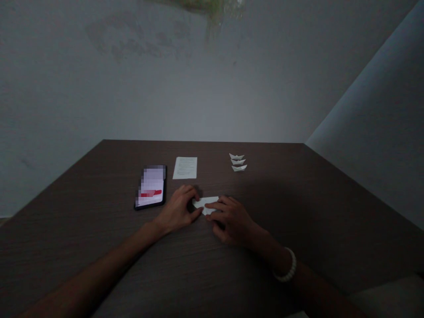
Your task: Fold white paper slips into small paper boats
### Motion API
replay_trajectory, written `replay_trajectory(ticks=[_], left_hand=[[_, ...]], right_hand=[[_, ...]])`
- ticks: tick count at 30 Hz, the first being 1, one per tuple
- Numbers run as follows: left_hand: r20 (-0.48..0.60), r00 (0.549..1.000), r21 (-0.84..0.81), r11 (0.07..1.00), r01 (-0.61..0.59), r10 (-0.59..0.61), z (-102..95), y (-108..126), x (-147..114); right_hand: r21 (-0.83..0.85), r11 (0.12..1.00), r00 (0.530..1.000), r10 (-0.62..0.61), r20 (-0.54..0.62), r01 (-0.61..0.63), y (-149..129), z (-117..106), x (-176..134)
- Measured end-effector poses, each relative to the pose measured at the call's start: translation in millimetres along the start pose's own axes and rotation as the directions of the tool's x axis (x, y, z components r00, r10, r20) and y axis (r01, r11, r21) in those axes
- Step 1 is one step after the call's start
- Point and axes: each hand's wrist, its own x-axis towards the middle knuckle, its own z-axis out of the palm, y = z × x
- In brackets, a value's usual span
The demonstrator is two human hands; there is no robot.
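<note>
A small piece of folded white paper [209,201] lies on the table between my two hands. My left hand [180,205] has its thumb and forefinger curved around the paper's left end, pinching it. From the right, my right hand [232,218] presses its fingertips onto the paper, with the forefinger stretched across its face and the other fingers bent at the lower edge. The fingers cover parts of the paper, so its full outline is hidden.
Beyond my left hand, a phone [151,187] with a lit screen lies on the dark wooden table [109,176]. Printed paper sheets [185,168] lie right of it. Three folded paper boats [238,162] stand in a row farther back. A wall [205,88] rises behind.
</note>
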Motion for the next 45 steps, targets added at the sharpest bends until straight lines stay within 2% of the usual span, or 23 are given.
replay_trajectory(ticks=[8, 21, 32, 38, 45], left_hand=[[0.017, 1.000, 0.007, 1.000, -0.003, 0.003, 1.0, -0.3, -1.2], [-0.045, 0.997, -0.124, 0.990, -0.064, 0.059, 5.0, -10.6, -2.9], [-0.058, 0.998, -0.152, 0.988, -0.011, 0.002, 5.3, -10.7, -1.4], [-0.082, 0.997, -0.185, 0.982, -0.027, 0.012, 2.8, -9.8, 0.1], [-0.069, 0.997, -0.145, 0.989, 0.006, -0.016, 2.5, -5.9, 1.4]], right_hand=[[0.005, 1.000, 1.000, 0.000, -0.010, 0.000, 0.5, 1.4, -0.3], [0.002, 1.000, 1.000, 0.004, -0.010, -0.004, 1.3, 3.6, 1.6], [-0.071, 0.997, 1.000, -0.021, -0.002, 0.020, -0.2, 5.7, 9.0], [-0.095, 0.995, 0.999, -0.019, 0.030, 0.022, -2.1, 4.5, 10.5], [-0.107, 0.994, 0.997, -0.019, 0.073, 0.027, -4.6, 0.3, 11.8]])
